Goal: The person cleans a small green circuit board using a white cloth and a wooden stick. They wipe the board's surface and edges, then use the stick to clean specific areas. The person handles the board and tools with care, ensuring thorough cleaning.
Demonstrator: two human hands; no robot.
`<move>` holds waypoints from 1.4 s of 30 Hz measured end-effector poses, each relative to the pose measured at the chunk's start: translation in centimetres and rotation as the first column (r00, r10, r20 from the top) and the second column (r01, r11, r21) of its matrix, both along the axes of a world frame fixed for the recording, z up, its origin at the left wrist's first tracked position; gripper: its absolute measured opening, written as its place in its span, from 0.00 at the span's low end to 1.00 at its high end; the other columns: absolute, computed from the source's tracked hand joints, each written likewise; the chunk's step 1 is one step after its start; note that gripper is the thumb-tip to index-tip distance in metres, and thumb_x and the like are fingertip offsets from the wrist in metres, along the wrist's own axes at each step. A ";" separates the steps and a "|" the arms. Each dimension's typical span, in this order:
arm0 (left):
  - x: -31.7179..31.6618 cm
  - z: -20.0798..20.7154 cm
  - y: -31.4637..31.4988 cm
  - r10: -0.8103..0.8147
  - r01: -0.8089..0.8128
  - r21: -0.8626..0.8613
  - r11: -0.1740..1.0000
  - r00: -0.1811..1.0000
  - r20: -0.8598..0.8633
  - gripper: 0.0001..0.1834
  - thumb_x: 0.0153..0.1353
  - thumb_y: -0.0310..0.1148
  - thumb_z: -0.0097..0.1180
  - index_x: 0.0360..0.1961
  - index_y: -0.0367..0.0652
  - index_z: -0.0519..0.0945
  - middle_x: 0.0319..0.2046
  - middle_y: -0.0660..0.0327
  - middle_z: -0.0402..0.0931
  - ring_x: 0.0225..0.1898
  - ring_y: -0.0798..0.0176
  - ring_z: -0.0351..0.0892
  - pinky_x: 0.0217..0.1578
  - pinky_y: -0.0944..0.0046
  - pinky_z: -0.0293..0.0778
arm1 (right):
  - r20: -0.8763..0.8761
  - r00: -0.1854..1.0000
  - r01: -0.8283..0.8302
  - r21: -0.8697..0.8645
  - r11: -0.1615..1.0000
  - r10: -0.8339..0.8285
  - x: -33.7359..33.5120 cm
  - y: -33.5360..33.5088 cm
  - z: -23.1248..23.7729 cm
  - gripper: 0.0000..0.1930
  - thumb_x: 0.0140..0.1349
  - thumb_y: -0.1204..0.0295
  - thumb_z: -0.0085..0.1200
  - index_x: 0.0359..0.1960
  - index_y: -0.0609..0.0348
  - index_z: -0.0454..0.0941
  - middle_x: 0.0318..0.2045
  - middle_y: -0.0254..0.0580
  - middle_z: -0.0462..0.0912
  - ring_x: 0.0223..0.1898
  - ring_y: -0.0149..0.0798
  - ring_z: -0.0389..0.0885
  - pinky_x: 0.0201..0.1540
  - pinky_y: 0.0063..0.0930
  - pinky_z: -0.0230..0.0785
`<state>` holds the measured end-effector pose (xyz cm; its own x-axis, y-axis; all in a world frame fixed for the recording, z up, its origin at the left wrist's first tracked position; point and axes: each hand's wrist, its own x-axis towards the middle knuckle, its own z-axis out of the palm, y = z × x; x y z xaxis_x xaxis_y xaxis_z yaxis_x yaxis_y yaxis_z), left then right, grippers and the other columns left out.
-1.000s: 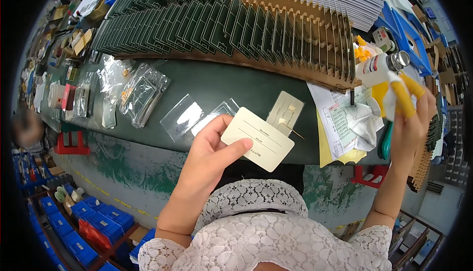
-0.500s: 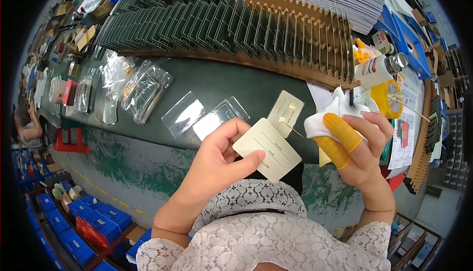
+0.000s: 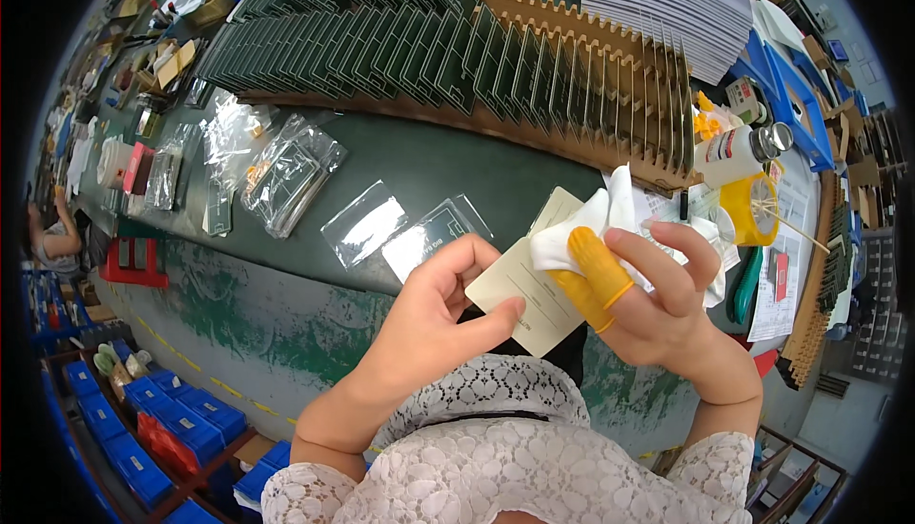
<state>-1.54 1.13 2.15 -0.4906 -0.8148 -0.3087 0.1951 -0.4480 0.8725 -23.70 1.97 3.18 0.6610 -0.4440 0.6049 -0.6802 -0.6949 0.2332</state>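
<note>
My left hand [image 3: 434, 319] pinches a cream card [image 3: 524, 293] with rounded corners and thin printed lines, tilted over the table's front edge. My right hand [image 3: 643, 291] is closed on a folded white cloth [image 3: 583, 229], with yellow finger cots on two fingers. The cloth lies against the upper right part of the card and hides it there. Behind them, a second cream card [image 3: 560, 202] rests on the table, mostly covered by the cloth and the held card. Left of it lie a clear plastic sleeve [image 3: 362, 224] and a sleeved dark-and-white card [image 3: 443, 224].
Dark green cards [image 3: 381, 48] stand in rows in a slotted brown rack [image 3: 610, 148] across the back. At the right are a white bottle [image 3: 724, 155], a yellow tape roll [image 3: 747, 210] and papers. Bagged cards [image 3: 286, 181] lie left on the green table [image 3: 400, 143].
My right hand has moved left with the white cloth, bringing it onto the held card. My left hand keeps its grip on the card. The view has shifted slightly.
</note>
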 end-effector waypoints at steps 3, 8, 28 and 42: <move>0.1 0.0 -0.1 0.009 -0.009 0.000 1.000 1.000 0.006 0.09 0.58 0.21 0.58 0.38 0.39 0.72 0.36 0.65 0.77 0.40 0.76 0.74 0.45 0.71 0.69 | 0.006 1.000 0.004 0.019 1.000 -0.004 0.2 -0.1 -0.4 0.06 0.42 0.70 0.60 0.22 0.51 0.75 0.38 0.30 0.77 0.52 0.34 0.71 0.53 0.37 0.65; 0.2 -0.1 -0.1 0.029 -0.029 -0.013 0.999 1.000 -0.005 0.08 0.59 0.22 0.58 0.38 0.39 0.72 0.36 0.65 0.77 0.40 0.76 0.75 0.44 0.72 0.70 | -0.022 1.000 -0.021 -0.019 1.000 0.021 0.5 -0.6 -0.4 0.06 0.44 0.70 0.59 0.23 0.51 0.75 0.38 0.31 0.77 0.52 0.34 0.71 0.54 0.37 0.65; 1.0 -0.3 -1.1 0.277 -0.271 0.068 0.960 0.955 -0.102 0.08 0.62 0.23 0.56 0.42 0.36 0.73 0.40 0.59 0.79 0.42 0.72 0.78 0.49 0.70 0.71 | -0.088 0.994 0.065 0.033 0.997 -0.062 -2.0 2.0 0.4 0.14 0.43 0.73 0.68 0.34 0.61 0.81 0.38 0.32 0.73 0.49 0.43 0.73 0.46 0.41 0.64; 0.7 0.8 -2.0 0.316 -0.315 0.016 0.949 0.949 -0.014 0.11 0.61 0.24 0.56 0.44 0.34 0.74 0.41 0.58 0.80 0.43 0.70 0.79 0.49 0.69 0.71 | 0.684 0.532 -0.363 0.717 0.595 -0.500 -3.2 2.2 -0.2 0.14 0.55 0.84 0.57 0.44 0.60 0.80 0.41 0.39 0.76 0.42 0.39 0.73 0.46 0.28 0.66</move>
